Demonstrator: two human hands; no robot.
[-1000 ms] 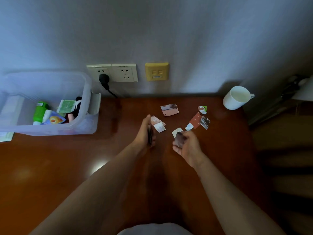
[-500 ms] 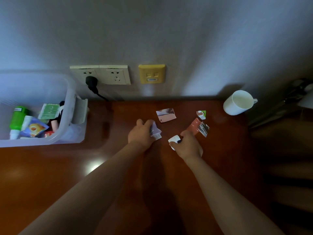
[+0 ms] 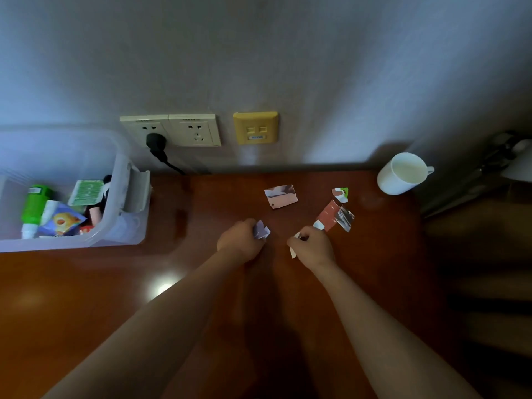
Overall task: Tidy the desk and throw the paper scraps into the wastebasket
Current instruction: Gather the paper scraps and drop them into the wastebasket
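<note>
Torn paper scraps lie on the brown desk (image 3: 86, 298) near the wall. My left hand (image 3: 240, 240) grips pale crumpled scraps (image 3: 261, 231) at its fingertips. My right hand (image 3: 312, 247) holds white scraps (image 3: 293, 249) in curled fingers, right beside a red scrap (image 3: 328, 214) and a grey scrap (image 3: 345, 218). Farther back lie a pink-and-white scrap (image 3: 281, 196) and a small scrap with a green edge (image 3: 340, 194). No wastebasket is in view.
A clear plastic bin (image 3: 126, 226) with a green bottle and packets stands at the left. A white mug (image 3: 401, 173) sits at the back right. Wall sockets (image 3: 172, 129) with a black plug (image 3: 157, 145) are behind the desk.
Both hands lowered onto the desk and closed over scraps. The left hand gathered the pale scraps it was reaching for; the right hand moved forward toward the red scrap.
</note>
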